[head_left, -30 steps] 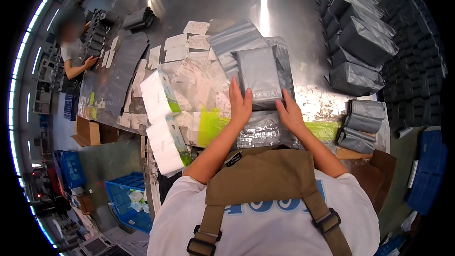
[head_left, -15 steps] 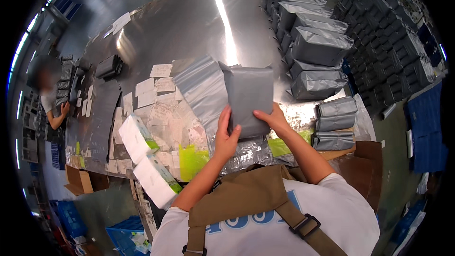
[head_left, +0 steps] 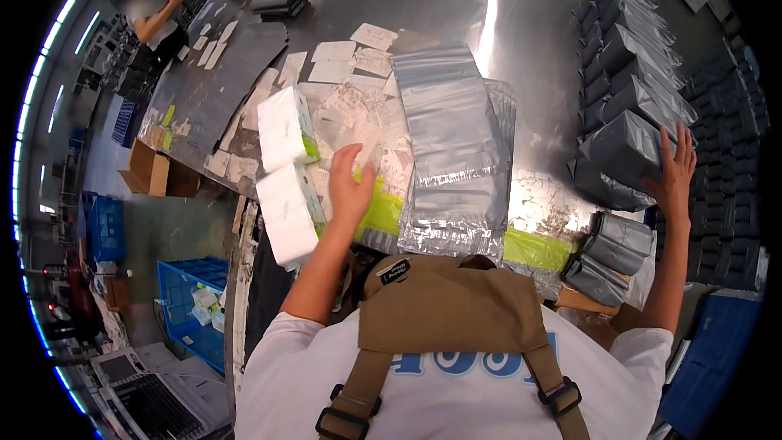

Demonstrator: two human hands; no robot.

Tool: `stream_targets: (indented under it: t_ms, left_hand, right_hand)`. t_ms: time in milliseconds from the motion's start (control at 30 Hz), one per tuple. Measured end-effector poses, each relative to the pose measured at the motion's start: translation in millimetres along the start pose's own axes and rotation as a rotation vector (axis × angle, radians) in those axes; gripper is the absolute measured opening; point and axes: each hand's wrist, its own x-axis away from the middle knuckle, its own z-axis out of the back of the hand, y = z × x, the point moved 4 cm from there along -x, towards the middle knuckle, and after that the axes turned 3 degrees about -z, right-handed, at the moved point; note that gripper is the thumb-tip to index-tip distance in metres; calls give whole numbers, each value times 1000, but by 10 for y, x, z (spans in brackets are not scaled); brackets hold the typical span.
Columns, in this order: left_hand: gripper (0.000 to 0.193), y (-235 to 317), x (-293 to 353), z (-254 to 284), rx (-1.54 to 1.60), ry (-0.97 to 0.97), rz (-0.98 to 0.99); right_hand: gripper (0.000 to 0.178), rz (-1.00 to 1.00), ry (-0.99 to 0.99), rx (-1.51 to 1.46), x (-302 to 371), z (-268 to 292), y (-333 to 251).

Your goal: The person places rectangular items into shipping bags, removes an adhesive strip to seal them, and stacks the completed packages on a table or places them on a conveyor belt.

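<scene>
My left hand (head_left: 352, 191) is empty, its fingers apart, above the paper-littered table beside two white soft packs with green-printed sides, which look like tissue packs: an upper pack (head_left: 279, 129) and a lower pack (head_left: 285, 216). At the right, my right hand (head_left: 674, 171) lies with spread fingers against the right side of a filled grey mailer parcel (head_left: 615, 159), the nearest of a row. Between my hands, a stack of flat grey mailer bags (head_left: 452, 130) lies fanned on the table, with clear strips at the near end.
More grey parcels (head_left: 639, 45) run away along the right side of the metal table (head_left: 542, 73). Rolled grey bags (head_left: 619, 240) sit at the near right. A blue crate (head_left: 183, 310) and an open cardboard box (head_left: 155, 169) stand left. Another person (head_left: 155, 20) works at the far left.
The grey parcel I held in both hands over the bag stack is now at the right row under my right hand. My left hand has let go and moved left toward the white packs.
</scene>
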Motion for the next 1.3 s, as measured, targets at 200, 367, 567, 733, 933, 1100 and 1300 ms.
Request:
stream_targets:
  t_ms: [200, 367, 567, 733, 933, 1100, 1300]
  left_hand:
    - [34, 238, 248, -625, -19, -262, -251]
    - [33, 262, 285, -1386, -211, -543, -423]
    - [35, 169, 477, -1079, -129, -883, -436]
    - [46, -10, 267, -20, -38, -125, -252]
    - [42, -1560, 1146, 1681, -190, 17, 765]
    - [40, -1203, 1265, 1188, 277, 337, 702]
    - [41, -172, 977, 582, 695, 219, 602]
  right_hand:
    - [38, 453, -117, -561, 108, -639, -2003]
    - [33, 330, -162, -431, 309, -1551, -2480]
    - [32, 289, -513, -613, 594, -1092, -2706]
    - [24, 71, -293, -892, 446, -946, -2930]
    - [38, 186, -574, -1418, 170, -960, -4052]
    - [71, 63, -726, -1519, 133, -1286, -5097]
    - [85, -242, -528, -1666, 156, -897, -4309]
